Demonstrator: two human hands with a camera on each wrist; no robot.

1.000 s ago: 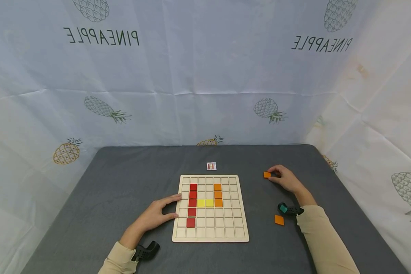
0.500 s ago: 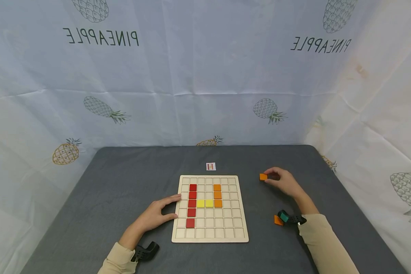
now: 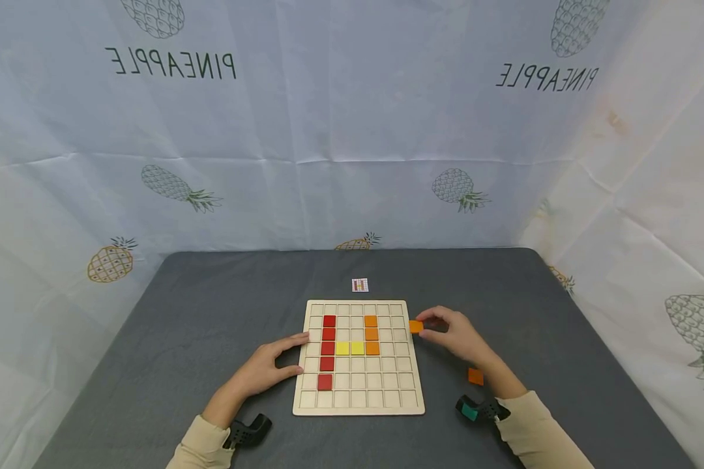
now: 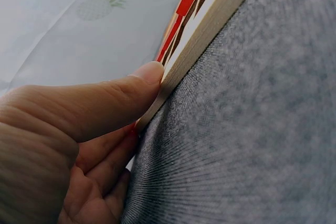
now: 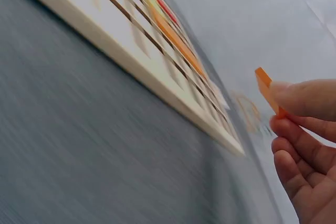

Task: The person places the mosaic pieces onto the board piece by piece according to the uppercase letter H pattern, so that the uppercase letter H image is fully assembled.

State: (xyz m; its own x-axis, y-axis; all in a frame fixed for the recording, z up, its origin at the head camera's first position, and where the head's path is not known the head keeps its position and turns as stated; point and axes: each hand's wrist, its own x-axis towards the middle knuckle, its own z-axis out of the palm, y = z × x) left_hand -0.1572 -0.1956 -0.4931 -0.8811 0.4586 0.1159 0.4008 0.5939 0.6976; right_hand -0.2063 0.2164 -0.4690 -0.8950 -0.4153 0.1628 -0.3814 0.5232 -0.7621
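A wooden grid board point(image 3: 358, 404) lies on the table, bearing a column of several red tiles point(image 3: 327, 348), two yellow tiles point(image 3: 350, 348) and three orange tiles point(image 3: 371, 335). At its left edge rests my left hand point(image 3: 265, 369), thumb and forefinger spread apart; the left wrist view shows the thumb point(image 4: 121, 100) touching the board's rim. My right hand point(image 3: 459, 335) pinches another orange tile point(image 3: 416, 326) between thumb and fingers, right at the board's right edge. In the right wrist view this held tile point(image 5: 266, 91) is tilted and raised above the table.
One loose orange tile point(image 3: 476, 376) lies on the grey table point(image 3: 223, 293), near the right forearm. A small printed card point(image 3: 360, 285) lies beyond the board's far edge. Pineapple-print cloth point(image 3: 305, 130) hangs behind and along the sides.
My right hand has carried the orange tile left and nearer, from the table's right part to the board's right edge. My left hand has stayed at the board's left edge.
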